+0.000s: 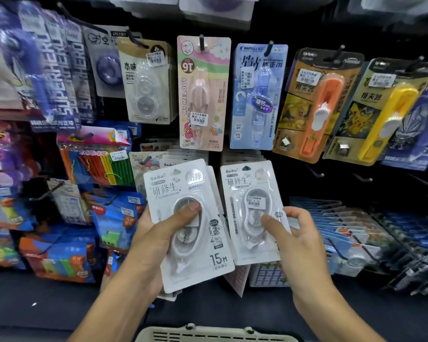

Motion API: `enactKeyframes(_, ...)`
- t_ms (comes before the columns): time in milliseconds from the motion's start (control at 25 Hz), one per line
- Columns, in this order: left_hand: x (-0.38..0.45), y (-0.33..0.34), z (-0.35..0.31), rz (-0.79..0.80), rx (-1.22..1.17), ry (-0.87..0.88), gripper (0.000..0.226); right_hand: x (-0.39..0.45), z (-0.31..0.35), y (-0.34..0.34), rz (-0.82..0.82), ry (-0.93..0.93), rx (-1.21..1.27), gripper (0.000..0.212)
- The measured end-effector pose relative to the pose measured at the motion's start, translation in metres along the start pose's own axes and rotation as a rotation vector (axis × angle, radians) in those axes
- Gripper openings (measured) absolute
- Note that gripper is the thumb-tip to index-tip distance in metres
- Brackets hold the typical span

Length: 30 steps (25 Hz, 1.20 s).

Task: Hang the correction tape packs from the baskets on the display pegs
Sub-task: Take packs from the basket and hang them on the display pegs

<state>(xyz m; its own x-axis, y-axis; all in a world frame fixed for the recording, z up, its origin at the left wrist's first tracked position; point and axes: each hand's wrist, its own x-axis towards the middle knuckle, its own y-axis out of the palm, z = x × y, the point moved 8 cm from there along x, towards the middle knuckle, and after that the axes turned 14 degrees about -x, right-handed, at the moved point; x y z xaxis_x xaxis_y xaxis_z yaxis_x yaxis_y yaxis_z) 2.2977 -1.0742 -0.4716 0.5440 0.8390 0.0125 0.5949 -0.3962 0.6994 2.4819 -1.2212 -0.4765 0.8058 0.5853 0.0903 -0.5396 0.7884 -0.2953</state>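
My left hand (163, 233) grips a small stack of white BoBo correction tape packs (195, 253), thumb pressed on the front blister. My right hand (299, 240) holds another white BoBo pack (252, 188), thumb on its blister; this pack's top sits at a peg with more of the same packs behind it. More white packs (181, 160) hang behind the left stack. The rim of a beige basket (208, 335) shows at the bottom edge, below my arms.
The black pegboard carries a pink My Melody pack (203, 95), a blue pack (257, 95), orange (316, 104) and yellow (378, 112) carded items, and purple packs at left. Bare pegs (315, 172) stick out at right. Blue packs (351, 225) lie in rows lower right.
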Motion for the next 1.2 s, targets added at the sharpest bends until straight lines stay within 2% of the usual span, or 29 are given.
enactKeyframes(80, 0.001, 0.003, 0.0, 0.009, -0.003, 0.011, 0.06, 0.002, -0.007, -0.003, -0.037, 0.057, 0.011, 0.022)
enactKeyframes(160, 0.002, 0.004, -0.001, 0.012, 0.0, 0.025, 0.058, 0.004, -0.016, -0.01, -0.069, 0.122, -0.001, 0.012)
enactKeyframes(240, 0.002, 0.004, -0.003, 0.01, 0.01, 0.047, 0.056, 0.006, -0.018, -0.008, -0.018, 0.145, 0.041, 0.018)
enactKeyframes(360, 0.004, 0.002, 0.0, 0.0, 0.038, 0.079, 0.057, 0.003, -0.019, 0.007, 0.117, 0.158, 0.148, 0.046)
enactKeyframes(400, 0.004, 0.002, 0.002, -0.007, 0.049, 0.078, 0.06, 0.0, -0.017, 0.008, 0.134, 0.122, 0.087, 0.049)
enactKeyframes(480, 0.005, 0.003, 0.006, -0.011, 0.072, 0.076, 0.069, -0.006, -0.006, 0.017, 0.189, -0.017, -0.057, 0.039)
enactKeyframes(600, 0.005, 0.008, 0.014, -0.003, 0.108, 0.085, 0.062, -0.018, 0.013, 0.031, 0.239, -0.228, -0.253, 0.029)
enactKeyframes(680, 0.003, 0.009, 0.017, 0.009, 0.13, 0.085, 0.06, -0.024, 0.022, 0.035, 0.235, -0.293, -0.276, 0.038)
enactKeyframes(760, 0.002, 0.011, 0.018, 0.027, 0.144, 0.076, 0.063, -0.03, 0.026, 0.04, 0.295, -0.3, -0.233, 0.044)
enactKeyframes(840, 0.001, 0.011, 0.02, 0.056, 0.122, 0.042, 0.061, -0.033, 0.026, 0.043, 0.363, -0.263, -0.147, 0.041)
enactKeyframes(1040, 0.0, 0.018, 0.023, 0.168, 0.066, -0.048, 0.057, -0.018, 0.021, 0.035, 0.369, -0.043, 0.303, 0.031)
enactKeyframes(1120, 0.001, 0.019, 0.023, 0.17, 0.065, -0.036, 0.056, -0.015, 0.022, 0.032, 0.383, -0.02, 0.295, 0.021)
enactKeyframes(1200, 0.002, 0.018, 0.024, 0.163, 0.084, -0.019, 0.052, -0.014, 0.018, 0.031, 0.393, -0.02, 0.244, 0.021)
